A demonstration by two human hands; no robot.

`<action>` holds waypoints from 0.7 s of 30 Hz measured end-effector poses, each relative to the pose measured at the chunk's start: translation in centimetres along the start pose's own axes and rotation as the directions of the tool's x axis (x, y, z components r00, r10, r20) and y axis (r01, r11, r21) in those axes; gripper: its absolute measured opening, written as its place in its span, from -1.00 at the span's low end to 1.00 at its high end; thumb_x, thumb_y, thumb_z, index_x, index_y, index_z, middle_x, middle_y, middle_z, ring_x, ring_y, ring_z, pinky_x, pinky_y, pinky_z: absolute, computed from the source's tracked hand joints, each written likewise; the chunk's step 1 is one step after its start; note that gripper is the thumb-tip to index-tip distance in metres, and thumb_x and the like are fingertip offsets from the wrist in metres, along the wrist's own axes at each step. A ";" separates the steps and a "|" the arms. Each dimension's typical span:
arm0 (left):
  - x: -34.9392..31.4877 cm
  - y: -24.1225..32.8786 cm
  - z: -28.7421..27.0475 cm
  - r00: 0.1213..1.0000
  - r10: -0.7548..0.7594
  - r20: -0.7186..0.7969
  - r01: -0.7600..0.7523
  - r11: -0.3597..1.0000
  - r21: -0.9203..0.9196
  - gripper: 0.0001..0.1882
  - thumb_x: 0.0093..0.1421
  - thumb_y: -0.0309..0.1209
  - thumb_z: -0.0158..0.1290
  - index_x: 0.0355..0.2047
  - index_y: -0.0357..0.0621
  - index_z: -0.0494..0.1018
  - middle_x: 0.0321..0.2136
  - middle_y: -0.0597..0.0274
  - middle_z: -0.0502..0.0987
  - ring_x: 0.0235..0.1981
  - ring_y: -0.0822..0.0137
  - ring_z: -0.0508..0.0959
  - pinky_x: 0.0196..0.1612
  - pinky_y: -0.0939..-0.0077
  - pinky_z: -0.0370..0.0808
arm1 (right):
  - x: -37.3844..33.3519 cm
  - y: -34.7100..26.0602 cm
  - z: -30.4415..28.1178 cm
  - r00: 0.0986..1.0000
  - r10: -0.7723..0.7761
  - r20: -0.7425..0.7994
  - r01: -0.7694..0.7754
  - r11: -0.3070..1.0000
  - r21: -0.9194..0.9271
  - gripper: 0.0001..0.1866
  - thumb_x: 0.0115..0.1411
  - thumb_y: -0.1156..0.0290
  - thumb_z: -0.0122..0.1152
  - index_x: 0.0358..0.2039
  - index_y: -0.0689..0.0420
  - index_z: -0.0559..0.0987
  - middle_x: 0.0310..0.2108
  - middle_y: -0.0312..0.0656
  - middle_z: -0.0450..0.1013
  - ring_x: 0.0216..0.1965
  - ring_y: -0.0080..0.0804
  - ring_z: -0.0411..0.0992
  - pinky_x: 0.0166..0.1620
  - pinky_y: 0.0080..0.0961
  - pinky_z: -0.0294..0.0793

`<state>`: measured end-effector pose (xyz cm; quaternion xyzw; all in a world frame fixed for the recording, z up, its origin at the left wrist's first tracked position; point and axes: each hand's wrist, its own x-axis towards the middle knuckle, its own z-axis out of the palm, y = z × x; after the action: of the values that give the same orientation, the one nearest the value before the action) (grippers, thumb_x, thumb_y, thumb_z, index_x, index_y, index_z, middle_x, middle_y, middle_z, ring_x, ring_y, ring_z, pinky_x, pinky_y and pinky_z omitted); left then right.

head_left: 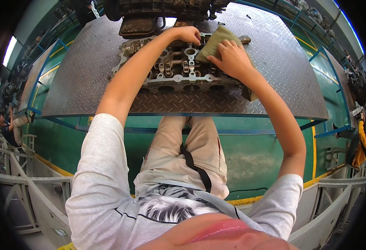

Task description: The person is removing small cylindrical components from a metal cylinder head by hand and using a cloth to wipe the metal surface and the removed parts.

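One metal cylinder head (178,78) lies on the tread-plate table (87,75), in front of the person, with its open valve-gear side facing up. Its long axis runs left to right, roughly parallel to the near table edge. A row of round ports faces the person.

An olive cloth (213,41) covers part of the right half of the cylinder head. Similar fabric shows at the near right corner; whether it is the same piece cannot be determined.

Right hand (233,57): palm down on the cloth, fingers extended and slightly bent, thumb pointing left. The hand is not clenched; whether the fingertips pinch the fabric cannot be determined. The cloth separates this hand from the metal.

Left hand (190,36): fingers curled downward at the far side, near mid-length. Any item inside the curl is hidden, so its grip cannot be confirmed.

Governing relation: the right hand is nearer the right end of the long axis, and most of the cylinder head extends to its left. The left forearm passes above the left portion, which carries no cloth.

Beyond the cylinder head, a large dark mechanical unit (162,8) occupies the far side of the table. Outside the table are the green floor (249,162), a side bench (337,71) at right and pale metal framework (49,180) at left.
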<state>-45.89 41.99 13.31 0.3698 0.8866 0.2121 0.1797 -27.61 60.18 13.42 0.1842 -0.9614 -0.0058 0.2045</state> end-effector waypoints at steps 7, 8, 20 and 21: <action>1.5 1.4 0.6 0.997 -0.079 -0.017 0.079 0.926 0.370 -0.60 -0.07 -0.20 0.26 -0.32 -0.29 0.60 -0.37 -0.02 0.62 -0.30 0.15 0.61 -0.21 0.31 0.53 | -0.4 -0.1 2.3 0.995 0.003 -0.100 -0.012 0.995 -0.095 -0.36 0.09 -0.10 0.21 -0.01 0.17 0.50 0.03 -0.04 0.39 0.19 -0.08 0.22 0.13 -0.10 0.22; 1.7 1.5 0.8 0.997 -0.068 -0.042 0.079 0.921 0.380 -0.57 -0.14 -0.19 0.28 -0.36 -0.30 0.62 -0.43 -0.04 0.62 -0.37 0.13 0.62 -0.29 0.30 0.56 | -0.4 -0.1 2.4 0.989 -0.020 -0.147 0.010 0.998 -0.068 -0.36 0.09 -0.10 0.21 -0.01 0.17 0.50 0.03 -0.04 0.39 0.19 -0.08 0.22 0.13 -0.10 0.22; -0.3 3.2 0.8 0.988 0.154 -0.010 -0.154 0.988 0.031 -0.55 -0.07 -0.50 0.22 -0.10 -0.30 0.49 -0.30 0.15 0.61 -0.30 0.34 0.57 -0.17 0.46 0.50 | -0.1 0.9 2.7 0.999 -0.035 -0.039 0.036 0.999 0.014 -0.64 0.14 0.06 0.22 -0.30 0.11 0.64 -0.22 -0.18 0.53 0.02 -0.21 0.38 0.04 -0.22 0.32; -0.5 3.4 0.9 0.984 0.174 0.040 -0.176 0.982 0.070 -0.57 -0.02 -0.57 0.14 -0.07 -0.33 0.45 -0.38 0.17 0.60 -0.34 0.37 0.56 -0.20 0.47 0.49 | -0.1 1.0 2.7 0.999 -0.028 -0.045 0.029 0.999 0.025 -0.69 0.16 0.11 0.20 -0.33 0.11 0.65 -0.30 -0.18 0.54 -0.03 -0.21 0.41 0.01 -0.25 0.34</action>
<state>-43.21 43.99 14.37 0.4561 0.8547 0.1880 0.1618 -28.97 60.94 11.00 0.2004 -0.9538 0.0078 0.2235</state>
